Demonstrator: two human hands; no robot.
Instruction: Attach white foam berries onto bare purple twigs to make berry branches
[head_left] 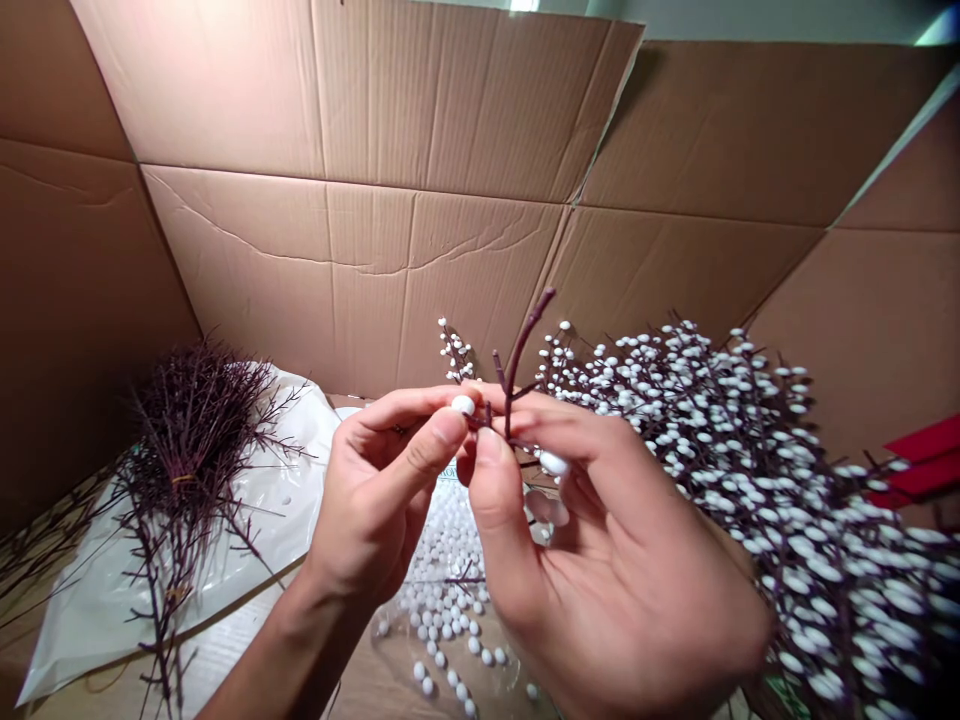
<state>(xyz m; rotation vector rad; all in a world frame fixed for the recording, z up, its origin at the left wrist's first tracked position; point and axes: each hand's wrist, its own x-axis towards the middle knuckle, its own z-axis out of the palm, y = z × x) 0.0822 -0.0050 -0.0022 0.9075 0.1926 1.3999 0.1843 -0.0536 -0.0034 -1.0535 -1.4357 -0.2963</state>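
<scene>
My left hand (382,485) pinches a small white berry bead (463,405) between thumb and forefinger, at the tip of a side twig. A dark brown artificial branch (517,365) is gripped between the thumb and fingers of my right hand (600,530); its bare upper end rises and curves to the right. Another white bead (553,463) shows on the branch near my right fingers. The lower part of the branch is hidden by my right hand. Below both hands lies a heap of loose white beads (450,550).
At left a bundle of bare dark branches (195,440) lies on a white plastic bag (292,510). A large pile of branches with white berries (750,450) fills the right side. Cardboard walls (360,220) stand behind and at the sides. Something red (922,460) sits at far right.
</scene>
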